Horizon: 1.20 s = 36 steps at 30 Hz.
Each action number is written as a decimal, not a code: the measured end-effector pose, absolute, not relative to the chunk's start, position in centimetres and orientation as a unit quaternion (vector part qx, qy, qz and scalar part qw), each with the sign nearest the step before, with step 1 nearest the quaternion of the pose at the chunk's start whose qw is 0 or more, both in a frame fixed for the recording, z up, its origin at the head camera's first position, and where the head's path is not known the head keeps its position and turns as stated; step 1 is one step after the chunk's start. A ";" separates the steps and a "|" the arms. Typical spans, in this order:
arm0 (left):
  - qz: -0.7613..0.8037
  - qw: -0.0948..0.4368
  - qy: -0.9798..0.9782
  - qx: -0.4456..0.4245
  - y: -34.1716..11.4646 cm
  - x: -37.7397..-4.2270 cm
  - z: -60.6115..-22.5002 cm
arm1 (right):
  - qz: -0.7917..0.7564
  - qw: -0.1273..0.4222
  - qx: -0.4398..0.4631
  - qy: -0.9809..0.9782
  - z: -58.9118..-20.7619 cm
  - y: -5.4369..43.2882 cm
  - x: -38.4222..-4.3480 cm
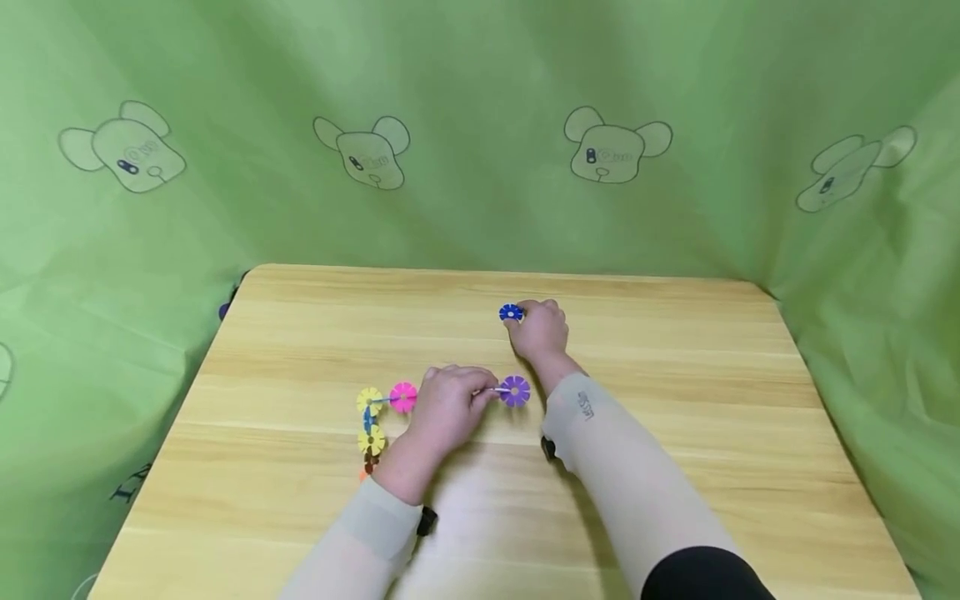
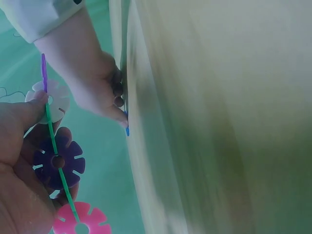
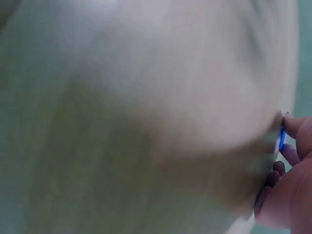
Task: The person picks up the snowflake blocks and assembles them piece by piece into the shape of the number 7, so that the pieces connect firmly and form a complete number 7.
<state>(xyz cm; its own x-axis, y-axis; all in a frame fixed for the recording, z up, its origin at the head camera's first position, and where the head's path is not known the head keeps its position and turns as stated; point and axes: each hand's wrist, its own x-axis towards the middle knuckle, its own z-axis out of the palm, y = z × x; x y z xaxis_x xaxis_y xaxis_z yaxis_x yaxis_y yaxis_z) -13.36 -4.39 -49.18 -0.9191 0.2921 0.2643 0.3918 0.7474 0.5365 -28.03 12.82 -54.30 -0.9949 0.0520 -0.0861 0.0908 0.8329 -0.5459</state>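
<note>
My left hand (image 1: 450,408) holds a chain of slotted plastic snowflake discs over the middle of the table. To its right a purple disc (image 1: 514,392) sticks out at the end of the chain. On the left the chain runs through a pink disc (image 1: 403,397) and bends down past two yellow discs, one of them nearest me (image 1: 371,440). The left wrist view shows the thumb by a white disc (image 2: 57,101), then a dark purple disc (image 2: 66,165) joined by green discs seen edge-on. Farther back, my right hand (image 1: 542,329) pinches a loose blue disc (image 1: 511,312) close over the tabletop.
The wooden table (image 1: 675,400) has its far edge just behind the right hand. A green cloth (image 1: 480,217) printed with animal heads hangs behind and at both sides. A small purple thing (image 1: 223,311) shows beside the table's back left corner.
</note>
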 end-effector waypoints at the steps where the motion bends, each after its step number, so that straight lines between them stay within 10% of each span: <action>1: -0.304 0.082 -0.931 -0.184 -4.4 -13.3 -49.2 | -0.297 0.036 0.042 0.953 -54.1 12.9 -28.0; 36: -0.305 0.064 -0.935 -0.169 -3.8 -13.5 -48.4 | -0.594 -0.003 -0.068 0.801 -48.5 20.8 -17.6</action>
<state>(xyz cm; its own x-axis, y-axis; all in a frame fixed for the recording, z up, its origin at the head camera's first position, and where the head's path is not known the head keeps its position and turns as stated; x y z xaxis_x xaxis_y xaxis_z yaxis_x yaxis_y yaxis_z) -13.55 -3.80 -48.45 -0.9346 0.2779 0.2220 0.3554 0.7571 0.5482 -17.60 20.84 -48.54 -0.9908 -0.1045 0.0857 -0.1123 0.2843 -0.9521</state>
